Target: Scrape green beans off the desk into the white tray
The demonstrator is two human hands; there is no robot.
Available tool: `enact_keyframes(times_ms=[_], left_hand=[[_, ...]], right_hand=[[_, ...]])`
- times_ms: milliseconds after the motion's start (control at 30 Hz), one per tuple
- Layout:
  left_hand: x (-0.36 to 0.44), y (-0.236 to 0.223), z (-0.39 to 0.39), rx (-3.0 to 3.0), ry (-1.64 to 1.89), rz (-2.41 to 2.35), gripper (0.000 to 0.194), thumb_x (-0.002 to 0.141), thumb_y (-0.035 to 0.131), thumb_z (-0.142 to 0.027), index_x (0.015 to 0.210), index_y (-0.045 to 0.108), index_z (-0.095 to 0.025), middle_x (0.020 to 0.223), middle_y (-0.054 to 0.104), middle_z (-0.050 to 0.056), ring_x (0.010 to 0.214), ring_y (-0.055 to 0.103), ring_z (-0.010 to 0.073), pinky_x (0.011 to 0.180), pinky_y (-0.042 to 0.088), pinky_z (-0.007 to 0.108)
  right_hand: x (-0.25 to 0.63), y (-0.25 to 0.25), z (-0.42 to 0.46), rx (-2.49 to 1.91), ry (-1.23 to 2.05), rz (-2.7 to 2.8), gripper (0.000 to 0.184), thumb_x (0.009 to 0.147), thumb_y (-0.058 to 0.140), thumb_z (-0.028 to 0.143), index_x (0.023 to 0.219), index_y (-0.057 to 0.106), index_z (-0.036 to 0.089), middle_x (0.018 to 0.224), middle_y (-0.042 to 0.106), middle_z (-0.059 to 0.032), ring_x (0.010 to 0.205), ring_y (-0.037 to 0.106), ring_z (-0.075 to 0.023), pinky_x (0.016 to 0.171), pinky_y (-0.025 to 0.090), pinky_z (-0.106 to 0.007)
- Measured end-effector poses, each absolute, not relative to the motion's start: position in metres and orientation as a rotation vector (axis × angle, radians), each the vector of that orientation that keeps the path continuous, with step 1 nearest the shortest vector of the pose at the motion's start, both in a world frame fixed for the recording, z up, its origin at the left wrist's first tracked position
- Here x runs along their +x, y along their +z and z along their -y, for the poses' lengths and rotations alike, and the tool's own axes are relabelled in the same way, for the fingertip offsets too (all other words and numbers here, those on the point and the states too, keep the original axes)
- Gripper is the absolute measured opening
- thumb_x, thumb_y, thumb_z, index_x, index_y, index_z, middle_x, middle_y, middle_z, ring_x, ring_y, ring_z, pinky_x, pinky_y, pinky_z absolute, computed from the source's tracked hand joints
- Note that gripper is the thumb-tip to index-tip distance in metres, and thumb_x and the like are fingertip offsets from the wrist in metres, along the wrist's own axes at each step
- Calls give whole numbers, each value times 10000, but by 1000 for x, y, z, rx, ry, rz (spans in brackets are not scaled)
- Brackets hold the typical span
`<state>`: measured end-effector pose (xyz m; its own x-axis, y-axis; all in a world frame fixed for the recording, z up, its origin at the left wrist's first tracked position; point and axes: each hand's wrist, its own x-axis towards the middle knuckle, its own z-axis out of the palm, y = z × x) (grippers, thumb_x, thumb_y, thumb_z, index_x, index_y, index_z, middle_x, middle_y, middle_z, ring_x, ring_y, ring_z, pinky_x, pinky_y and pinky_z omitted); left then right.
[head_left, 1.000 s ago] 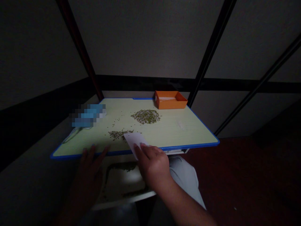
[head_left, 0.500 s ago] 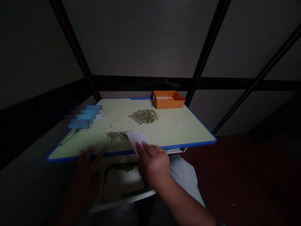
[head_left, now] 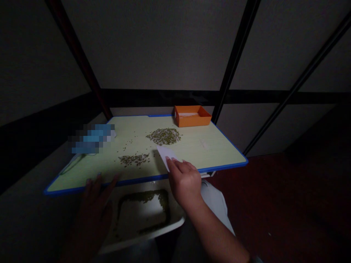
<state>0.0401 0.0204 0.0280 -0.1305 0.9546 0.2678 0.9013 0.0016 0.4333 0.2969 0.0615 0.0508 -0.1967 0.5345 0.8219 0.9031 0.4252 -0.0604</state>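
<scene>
My right hand [head_left: 185,179] grips a stiff white card [head_left: 166,153] by its near end, tilted over the pale green tabletop [head_left: 189,157]. Left of the card lies a loose patch of small green beans [head_left: 134,159], and beyond it a larger bean pile [head_left: 164,136]. With fingers spread, my left hand [head_left: 95,201] rests in shadow at the table's blue front edge, holding nothing. Below that edge, a white tray [head_left: 170,228] has green beans along its inner sides; my left hand is beside its left end.
At the back right stands an orange box [head_left: 194,120] with something whitish inside. A pixelated blue object [head_left: 94,138] sits at the left edge, a pale cord near it. A faint whitish patch [head_left: 203,144] marks the right side. Dark panelled walls close in behind and left.
My right hand has lifted the card away from the near bean patch, moving right and slightly forward. More of the tray below shows. The view has shifted slightly; my left hand stays at the edge.
</scene>
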Motion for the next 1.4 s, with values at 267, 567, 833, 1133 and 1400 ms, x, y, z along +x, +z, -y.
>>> enact_keyframes(times_ms=[267,567,833,1133,1400], left_hand=[[24,12,-22,2107,787,-2123,515,890,374,-299,1399,455,-299,1633,254,121,1529,101,338,1205,253,623],[9,-4,-27,2212,773,-2106,647,855,428,-247,1455,286,-443,1675,124,17,1531,55,342,1200,242,644],[6,-13,-30,2344,811,-2102,726,858,426,-235,1448,138,-544,1679,9,-81,1527,46,358,1201,231,670],[6,-6,-28,2239,715,-2132,665,852,441,-251,1447,256,-482,1678,82,-30,1518,45,351,1193,241,668],[21,12,-21,2138,713,-2124,552,881,380,-271,1429,398,-329,1655,200,85,1523,55,324,1210,232,613]], right_hand=[[281,53,-77,-1312,-492,1888,304,824,675,150,1115,731,215,950,801,-71,770,743,-211,751,573,-325],[292,56,-91,-1548,-437,1874,356,846,639,138,1189,710,203,1039,786,-117,817,751,-224,723,568,-313],[338,60,-106,-1796,-327,1656,381,865,603,123,1219,704,221,1069,778,-120,874,752,-230,736,550,-296],[356,58,-111,-1797,-315,1490,364,896,547,151,1206,714,243,1022,782,-101,829,726,-219,714,511,-283],[338,59,-105,-1255,-113,1628,271,929,499,195,1039,746,214,992,790,-71,887,728,-201,834,542,-306]])
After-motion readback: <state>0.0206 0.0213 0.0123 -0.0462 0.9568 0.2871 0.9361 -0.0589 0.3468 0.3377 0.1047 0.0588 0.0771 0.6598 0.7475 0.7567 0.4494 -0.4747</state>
